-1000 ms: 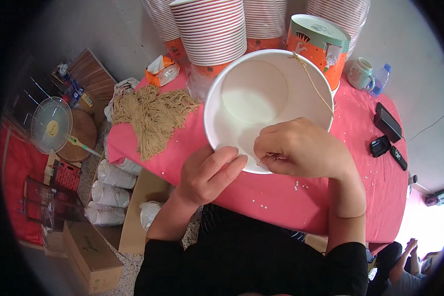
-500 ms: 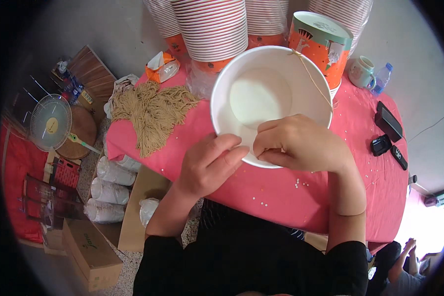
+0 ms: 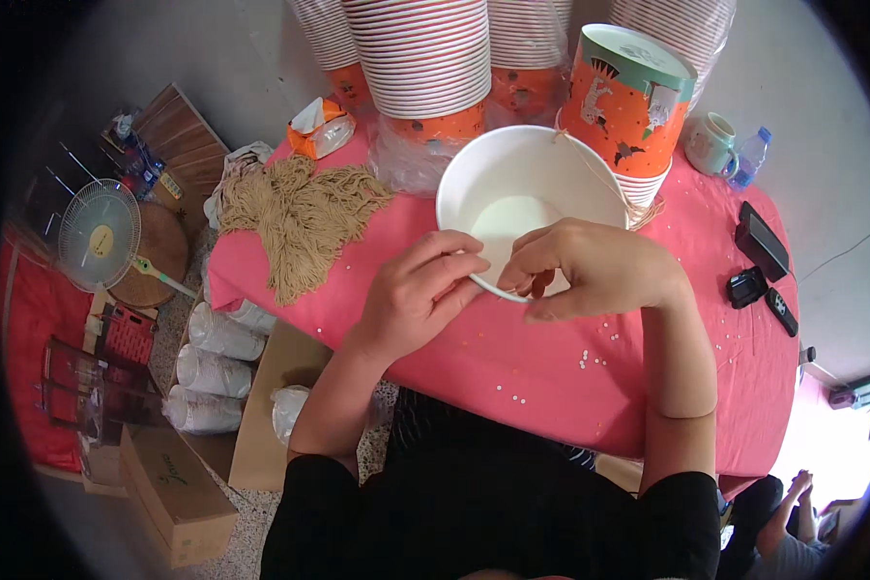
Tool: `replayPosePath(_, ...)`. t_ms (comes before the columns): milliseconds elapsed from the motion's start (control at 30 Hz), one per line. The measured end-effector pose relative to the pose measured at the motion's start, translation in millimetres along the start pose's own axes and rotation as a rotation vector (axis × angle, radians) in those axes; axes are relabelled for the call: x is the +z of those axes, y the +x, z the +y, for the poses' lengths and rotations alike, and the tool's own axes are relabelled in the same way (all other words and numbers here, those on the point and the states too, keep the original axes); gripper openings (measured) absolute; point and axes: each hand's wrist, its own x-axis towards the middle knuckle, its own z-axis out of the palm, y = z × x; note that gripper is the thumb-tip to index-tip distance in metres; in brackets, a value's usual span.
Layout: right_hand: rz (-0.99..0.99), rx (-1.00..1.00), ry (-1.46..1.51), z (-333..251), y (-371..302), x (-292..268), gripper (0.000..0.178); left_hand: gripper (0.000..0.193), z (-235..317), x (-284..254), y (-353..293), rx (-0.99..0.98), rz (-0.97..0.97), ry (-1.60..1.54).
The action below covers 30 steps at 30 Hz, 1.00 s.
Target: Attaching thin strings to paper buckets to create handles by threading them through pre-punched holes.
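Observation:
A round paper bucket [image 3: 498, 169], white inside, tilts toward me over the table, with a thin tan twine [image 3: 594, 159] attached at its far right rim. My left hand [image 3: 411, 295] grips the near left rim, fingertips over the edge. My right hand [image 3: 614, 266] is at the near rim with curled fingers inside and the thumb outside; anything small between its fingers is hidden. To the left lies a loose bundle of tan twine [image 3: 295, 217]. Behind, an upside-down orange and green bucket [image 3: 614, 106] tops a stack, with more twine [image 3: 645, 213] beside it.
Tall stacks of buckets [image 3: 425, 58] line the wall, beside a tissue pack [image 3: 321, 128]. A mug [image 3: 710, 145], bottle [image 3: 751, 155], black case [image 3: 762, 240] and remote [image 3: 781, 309] stand right on the pink tablecloth [image 3: 454, 358]. Cartons [image 3: 179, 493] and wrapped white stacks [image 3: 213, 372] occupy the floor left.
The bucket has moved lower and farther from my body, exposing more of the stack behind. My right thumb has parted from the fingers. My left hand still holds the rim, slightly shifted upward.

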Motion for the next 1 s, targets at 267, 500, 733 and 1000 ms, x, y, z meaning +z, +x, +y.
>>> replayPosePath(267,0.147,0.092,-0.078,6,9,4,0.021,0.023,0,23,-25,-0.198,0.291,-0.132)
replayPosePath(500,0.173,0.071,-0.095,7,12,7,0.021,0.02,4,42,-20,-0.237,0.258,-0.076)
replayPosePath(733,0.221,0.213,0.036,-3,7,1,0.022,0.013,5,33,-16,-0.352,0.313,-0.102)
replayPosePath(1000,0.477,0.159,-0.161,2,1,0,0.024,0.007,-6,8,-18,-0.456,0.406,-0.806)
